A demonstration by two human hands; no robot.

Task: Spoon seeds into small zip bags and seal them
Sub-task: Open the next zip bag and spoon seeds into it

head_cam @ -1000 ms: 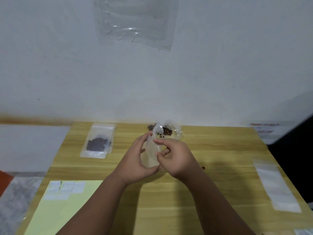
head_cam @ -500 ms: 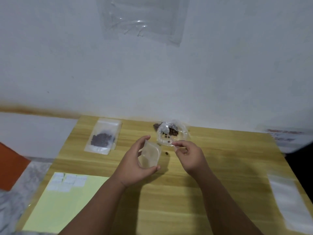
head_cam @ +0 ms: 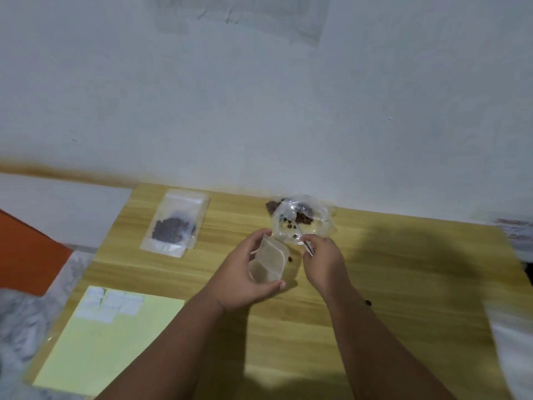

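Leaving the small translucent zip bag (head_cam: 268, 264), which the left hand (head_cam: 248, 274) holds between curled fingers and thumb just above the wooden table (head_cam: 403, 269), the right hand (head_cam: 324, 256) now pinches a thin metal spoon (head_cam: 301, 235) in the clear plastic seed bag (head_cam: 314, 223); a modest, level scoop should avoid spills.

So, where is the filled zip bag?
In the head view, the filled zip bag lies at the far-left corner of the table, left of the open seed bag.
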